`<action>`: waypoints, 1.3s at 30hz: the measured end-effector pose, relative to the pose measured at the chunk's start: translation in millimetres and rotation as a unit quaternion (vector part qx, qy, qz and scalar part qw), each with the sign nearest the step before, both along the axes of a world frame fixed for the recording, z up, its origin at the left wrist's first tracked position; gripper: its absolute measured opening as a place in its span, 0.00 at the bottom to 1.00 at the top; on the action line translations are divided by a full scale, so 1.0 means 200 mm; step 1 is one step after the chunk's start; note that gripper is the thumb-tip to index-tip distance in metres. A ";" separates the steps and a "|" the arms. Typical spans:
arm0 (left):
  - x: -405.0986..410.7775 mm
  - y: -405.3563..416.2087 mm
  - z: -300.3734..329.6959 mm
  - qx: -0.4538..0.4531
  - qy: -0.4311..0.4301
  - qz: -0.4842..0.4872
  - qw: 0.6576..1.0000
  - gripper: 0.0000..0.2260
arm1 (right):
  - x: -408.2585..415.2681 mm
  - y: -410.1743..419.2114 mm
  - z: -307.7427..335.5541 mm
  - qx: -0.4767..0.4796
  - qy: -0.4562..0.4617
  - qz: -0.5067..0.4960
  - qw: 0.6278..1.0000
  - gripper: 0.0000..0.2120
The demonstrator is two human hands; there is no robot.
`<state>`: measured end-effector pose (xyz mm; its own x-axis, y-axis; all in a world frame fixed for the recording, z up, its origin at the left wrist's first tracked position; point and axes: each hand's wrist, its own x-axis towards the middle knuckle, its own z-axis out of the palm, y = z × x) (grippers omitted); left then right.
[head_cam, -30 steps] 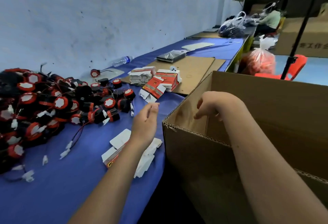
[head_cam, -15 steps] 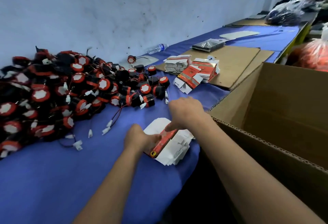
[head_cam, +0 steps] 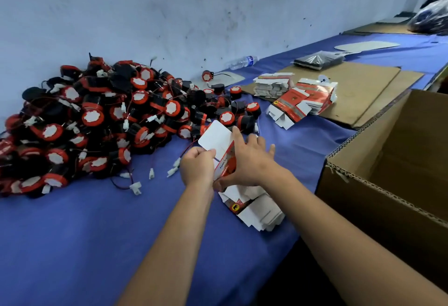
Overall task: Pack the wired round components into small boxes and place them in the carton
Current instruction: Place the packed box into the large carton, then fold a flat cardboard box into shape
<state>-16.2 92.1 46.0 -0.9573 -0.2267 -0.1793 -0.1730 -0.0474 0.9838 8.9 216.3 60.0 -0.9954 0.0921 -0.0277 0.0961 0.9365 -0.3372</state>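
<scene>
A large heap of red-and-black wired round components [head_cam: 101,121] covers the left of the blue table. Both hands hold one flat red-and-white small box [head_cam: 219,145] above the table near its front edge. My left hand [head_cam: 197,167] pinches its left edge. My right hand [head_cam: 252,160] grips its right side, thumb underneath. Below them lies a small stack of flat boxes [head_cam: 254,208]. The open brown carton [head_cam: 388,160] stands at the right, beside the table.
More flat red-and-white boxes [head_cam: 298,102] and a white bundle [head_cam: 272,86] lie on cardboard sheets [head_cam: 358,92] further back. A plastic bottle [head_cam: 241,62] lies by the wall. Loose white connectors [head_cam: 151,173] trail from the heap. A dark packet [head_cam: 317,59] sits beyond.
My right hand came out of the carton to the stack of flat boxes. Both hands have lifted one flat box off the stack. The view swung left toward the heap.
</scene>
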 end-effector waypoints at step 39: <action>0.24 -1.48 -0.23 -0.271 0.269 -0.081 0.921 0.59 | -0.16 -1.23 -0.25 -0.619 -0.235 0.253 0.705 0.20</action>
